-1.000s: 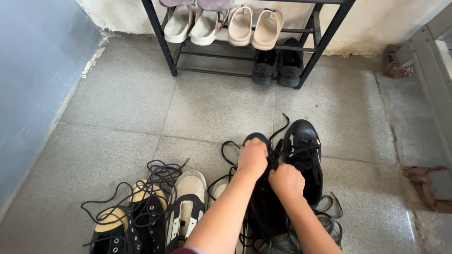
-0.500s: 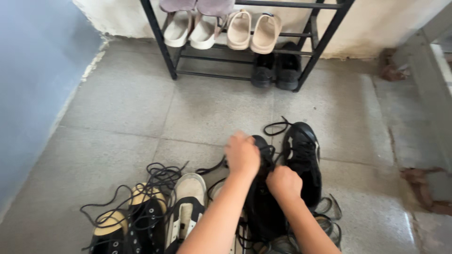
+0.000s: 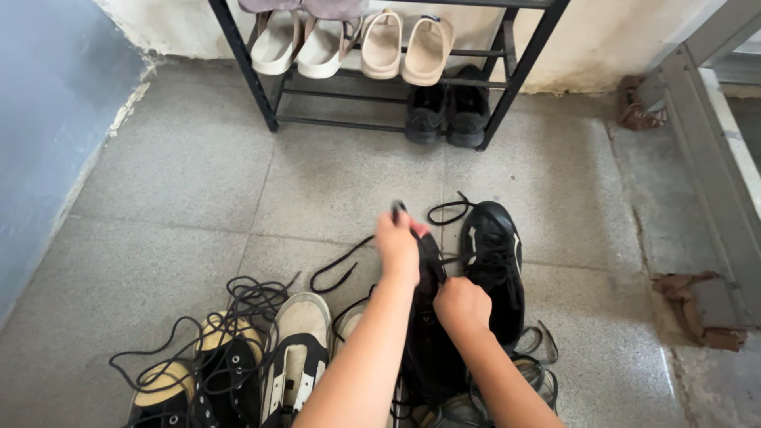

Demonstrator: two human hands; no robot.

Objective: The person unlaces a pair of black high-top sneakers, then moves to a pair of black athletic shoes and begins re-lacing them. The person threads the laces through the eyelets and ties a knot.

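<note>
The floor (image 3: 174, 182) is speckled grey stone tile with thin joints, lit evenly by daylight. On the left stands a dull blue wall (image 3: 40, 119) with chipped paint along its foot. The far wall (image 3: 602, 40) is cream plaster, stained and flaking near the floor. Against it stands a black metal shoe rack (image 3: 519, 75) with slatted shelves. To the right runs a grey metal frame (image 3: 713, 135), with scraps of brown cloth (image 3: 697, 309) lying beside it on the tiles.
</note>
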